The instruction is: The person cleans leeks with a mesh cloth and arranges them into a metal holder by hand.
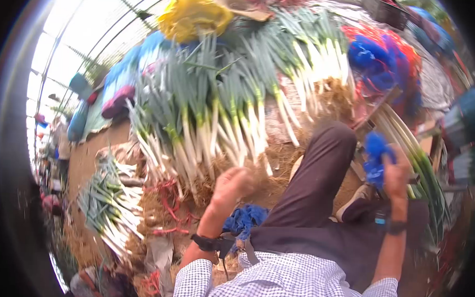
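Note:
My right hand (398, 172) is closed around a bunched piece of blue netting (376, 159), held up over my bent leg and blurred by motion. My left hand (233, 186) is raised in front of the leeks with its fingers curled together; whether anything small is in them is hidden by blur. More blue netting (245, 220) lies by my lap below that hand. A long row of leeks (197, 110) spreads across the ground ahead, green tops away from me and roots toward me. Beside my right hand lies another bundle of leeks (416, 149).
A smaller leek pile (112, 209) lies at left, near red string (170, 206) on the soil. Yellow plastic (192, 17) sits behind the row. Blue and red netting (379, 59) is heaped at the upper right. My knee (334, 139) rises between my hands.

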Demonstrator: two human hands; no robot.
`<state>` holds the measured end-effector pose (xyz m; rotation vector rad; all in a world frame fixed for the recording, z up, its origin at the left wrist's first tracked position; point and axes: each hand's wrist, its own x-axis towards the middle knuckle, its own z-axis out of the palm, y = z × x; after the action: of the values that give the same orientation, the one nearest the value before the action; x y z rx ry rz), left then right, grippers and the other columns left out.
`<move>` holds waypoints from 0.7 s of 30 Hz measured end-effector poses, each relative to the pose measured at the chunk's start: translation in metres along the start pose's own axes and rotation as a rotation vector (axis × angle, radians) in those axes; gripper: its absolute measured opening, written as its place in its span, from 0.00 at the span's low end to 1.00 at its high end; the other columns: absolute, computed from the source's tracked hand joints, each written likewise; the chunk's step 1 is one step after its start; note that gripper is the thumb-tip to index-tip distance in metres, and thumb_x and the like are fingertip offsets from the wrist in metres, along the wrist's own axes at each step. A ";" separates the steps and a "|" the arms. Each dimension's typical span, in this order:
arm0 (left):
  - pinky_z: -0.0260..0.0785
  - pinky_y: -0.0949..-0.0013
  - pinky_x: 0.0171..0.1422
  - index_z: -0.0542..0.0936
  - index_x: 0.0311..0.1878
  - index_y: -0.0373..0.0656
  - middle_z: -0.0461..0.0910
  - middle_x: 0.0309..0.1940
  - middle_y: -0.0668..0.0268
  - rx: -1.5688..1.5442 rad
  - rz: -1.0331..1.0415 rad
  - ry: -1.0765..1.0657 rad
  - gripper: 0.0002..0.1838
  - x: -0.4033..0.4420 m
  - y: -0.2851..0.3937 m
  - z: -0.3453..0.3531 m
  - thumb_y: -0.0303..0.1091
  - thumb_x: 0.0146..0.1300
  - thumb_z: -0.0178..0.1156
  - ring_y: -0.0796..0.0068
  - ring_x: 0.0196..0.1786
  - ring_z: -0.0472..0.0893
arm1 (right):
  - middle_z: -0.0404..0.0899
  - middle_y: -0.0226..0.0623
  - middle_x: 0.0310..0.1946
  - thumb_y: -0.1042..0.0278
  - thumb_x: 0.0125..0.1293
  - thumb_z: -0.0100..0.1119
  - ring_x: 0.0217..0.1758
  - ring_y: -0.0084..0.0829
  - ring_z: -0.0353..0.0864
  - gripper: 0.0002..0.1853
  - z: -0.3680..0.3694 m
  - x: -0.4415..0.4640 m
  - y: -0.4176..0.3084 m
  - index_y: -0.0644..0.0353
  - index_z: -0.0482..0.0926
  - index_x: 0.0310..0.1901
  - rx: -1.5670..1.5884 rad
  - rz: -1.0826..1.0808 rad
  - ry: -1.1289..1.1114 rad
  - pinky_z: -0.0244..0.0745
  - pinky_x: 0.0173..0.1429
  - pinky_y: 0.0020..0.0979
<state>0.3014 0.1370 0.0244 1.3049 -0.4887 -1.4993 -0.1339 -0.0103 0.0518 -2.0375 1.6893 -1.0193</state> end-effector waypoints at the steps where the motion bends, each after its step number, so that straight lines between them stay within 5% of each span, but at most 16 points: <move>1: 0.79 0.69 0.38 0.80 0.56 0.36 0.86 0.40 0.61 0.038 -0.032 -0.061 0.11 -0.003 -0.010 -0.004 0.32 0.78 0.58 0.74 0.36 0.85 | 0.85 0.39 0.41 0.71 0.73 0.64 0.42 0.32 0.84 0.11 -0.010 0.009 -0.005 0.63 0.83 0.53 0.007 0.077 0.144 0.79 0.51 0.33; 3: 0.85 0.61 0.56 0.76 0.66 0.34 0.86 0.44 0.58 0.094 -0.037 -0.184 0.22 -0.013 -0.017 0.018 0.41 0.79 0.58 0.65 0.47 0.88 | 0.84 0.35 0.41 0.68 0.73 0.67 0.42 0.27 0.81 0.13 -0.014 0.025 -0.054 0.63 0.82 0.55 0.071 -0.023 0.176 0.78 0.50 0.29; 5: 0.81 0.59 0.63 0.64 0.76 0.35 0.80 0.59 0.53 -0.007 -0.096 -0.309 0.31 -0.022 -0.001 0.056 0.41 0.79 0.58 0.65 0.56 0.85 | 0.85 0.38 0.43 0.66 0.73 0.66 0.44 0.31 0.84 0.14 0.006 0.021 -0.118 0.61 0.80 0.56 0.238 0.015 0.035 0.80 0.54 0.36; 7: 0.76 0.59 0.69 0.61 0.78 0.39 0.76 0.64 0.54 -0.333 -0.009 -0.463 0.32 -0.025 0.001 0.080 0.41 0.79 0.58 0.66 0.64 0.80 | 0.84 0.45 0.50 0.72 0.63 0.73 0.52 0.42 0.86 0.21 0.039 0.010 -0.158 0.62 0.80 0.57 0.376 -0.326 -0.174 0.80 0.57 0.38; 10: 0.74 0.58 0.71 0.62 0.78 0.41 0.74 0.67 0.55 -0.388 -0.087 -0.219 0.31 -0.025 -0.001 0.078 0.34 0.77 0.59 0.66 0.69 0.76 | 0.81 0.49 0.57 0.72 0.53 0.77 0.66 0.51 0.77 0.28 0.089 -0.024 -0.192 0.63 0.81 0.57 0.499 -0.555 -0.645 0.71 0.71 0.48; 12: 0.76 0.59 0.69 0.67 0.75 0.41 0.77 0.64 0.57 0.094 0.246 -0.130 0.28 -0.015 -0.029 0.035 0.30 0.75 0.59 0.66 0.65 0.79 | 0.80 0.49 0.58 0.71 0.53 0.78 0.66 0.52 0.77 0.26 0.091 -0.012 -0.178 0.63 0.81 0.55 0.459 -0.620 -0.687 0.71 0.71 0.49; 14: 0.81 0.61 0.61 0.76 0.67 0.38 0.84 0.55 0.61 -0.071 0.064 -0.075 0.21 -0.018 -0.023 0.002 0.24 0.71 0.59 0.67 0.55 0.86 | 0.80 0.50 0.58 0.71 0.54 0.77 0.64 0.53 0.77 0.24 0.076 0.005 -0.155 0.64 0.82 0.53 0.392 -0.555 -0.706 0.72 0.69 0.49; 16: 0.82 0.63 0.54 0.80 0.62 0.41 0.84 0.53 0.62 -0.238 -0.100 0.318 0.20 -0.024 -0.065 -0.060 0.26 0.67 0.65 0.66 0.51 0.86 | 0.84 0.51 0.52 0.74 0.57 0.74 0.57 0.53 0.82 0.22 0.057 0.025 -0.123 0.66 0.82 0.53 0.278 -0.450 -0.569 0.77 0.64 0.46; 18: 0.82 0.63 0.54 0.81 0.60 0.37 0.85 0.50 0.64 0.063 0.125 0.528 0.18 -0.049 -0.114 -0.139 0.28 0.67 0.63 0.70 0.47 0.86 | 0.86 0.50 0.48 0.77 0.61 0.70 0.52 0.46 0.86 0.17 0.032 0.035 -0.101 0.68 0.82 0.52 0.175 -0.209 -0.529 0.79 0.60 0.39; 21: 0.80 0.62 0.55 0.81 0.57 0.30 0.86 0.49 0.61 0.448 -0.165 1.146 0.21 -0.124 -0.155 -0.255 0.31 0.63 0.68 0.71 0.46 0.85 | 0.87 0.44 0.45 0.75 0.68 0.66 0.53 0.33 0.86 0.16 0.009 0.045 -0.043 0.70 0.81 0.55 0.102 -0.099 -0.528 0.78 0.59 0.33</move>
<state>0.4459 0.3831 -0.1279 2.3186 0.0627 -0.5487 -0.0940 -0.0436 0.0874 -2.0968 1.2484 -0.5106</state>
